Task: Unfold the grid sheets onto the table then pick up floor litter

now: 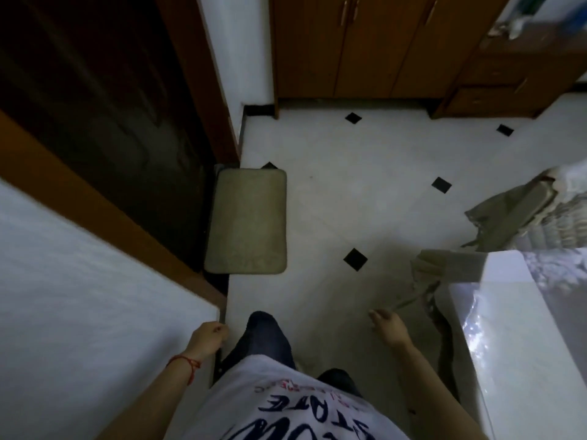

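I look straight down at a white tiled floor [365,198] with small black diamond insets. My left hand [208,339] hangs by my side with the fingers curled into a loose fist and nothing in it; a red thread circles its wrist. My right hand [389,325] hangs low on the other side, fingers slightly apart and empty. A white table [521,328] fills the lower right edge. Olive-grey cloth [444,271] drapes off its near corner, just beyond my right hand. No grid sheets or litter can be made out on the floor.
A beige doormat [247,220] lies before a dark doorway [111,122] on the left. A white wall [79,312] stands at lower left. Brown wooden cupboards [365,46] line the far side. More cloth [514,217] and bedding sit at right. My dark-trousered leg [260,338] steps forward.
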